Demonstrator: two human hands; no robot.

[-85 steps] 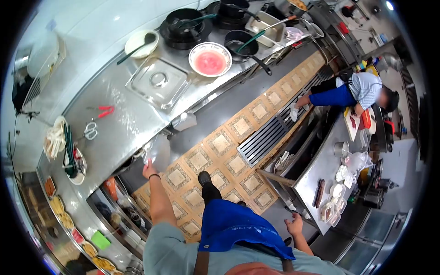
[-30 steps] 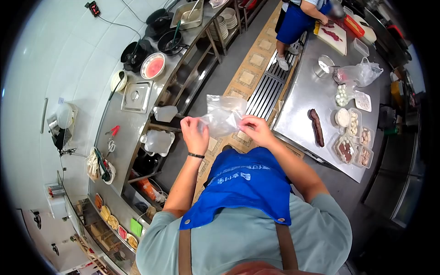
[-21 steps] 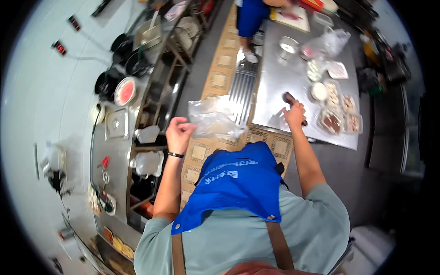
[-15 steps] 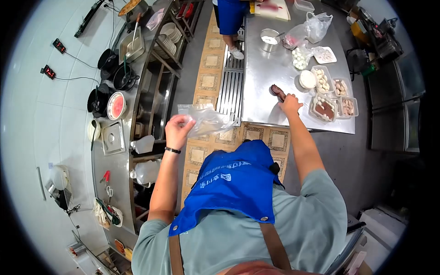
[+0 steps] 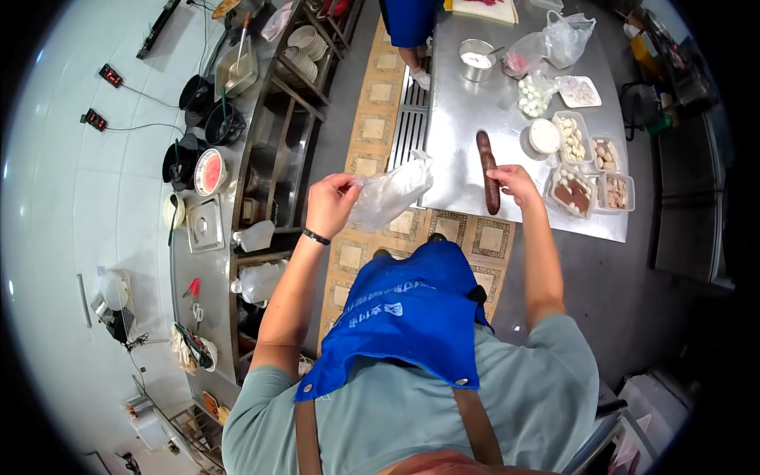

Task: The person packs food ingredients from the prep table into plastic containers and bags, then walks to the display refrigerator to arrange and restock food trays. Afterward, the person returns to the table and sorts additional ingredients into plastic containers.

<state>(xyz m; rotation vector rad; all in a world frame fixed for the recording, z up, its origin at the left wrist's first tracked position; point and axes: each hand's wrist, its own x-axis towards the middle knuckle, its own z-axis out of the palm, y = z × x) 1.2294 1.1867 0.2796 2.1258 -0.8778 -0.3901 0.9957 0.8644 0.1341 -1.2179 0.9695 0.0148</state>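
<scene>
My left hand (image 5: 331, 207) is closed on the top edge of a clear plastic bag (image 5: 392, 192). The bag hangs loosely beside the steel table. A long dark brown sausage (image 5: 488, 158) is at the table's near left part, pointing away from me. The fingertips of my right hand (image 5: 518, 184) pinch its side around the middle. Whether the sausage is lifted off the metal or rests on it is hard to tell. To the right of that hand sits a plastic tub (image 5: 571, 202) with brown contents and pale pieces.
The steel table (image 5: 451, 119) also bears a metal pot (image 5: 476, 62), a round white container (image 5: 544, 136), a white tray (image 5: 579, 91), a tub of pale pieces (image 5: 571, 134) and a knotted bag (image 5: 568, 39). A person in a blue apron (image 5: 409, 22) stands beyond. Black pans (image 5: 225, 123) line the left counter.
My right hand has drawn back towards me with the sausage, which now shows at full length and points straighter away from me. My left hand has shifted slightly, still holding the bag.
</scene>
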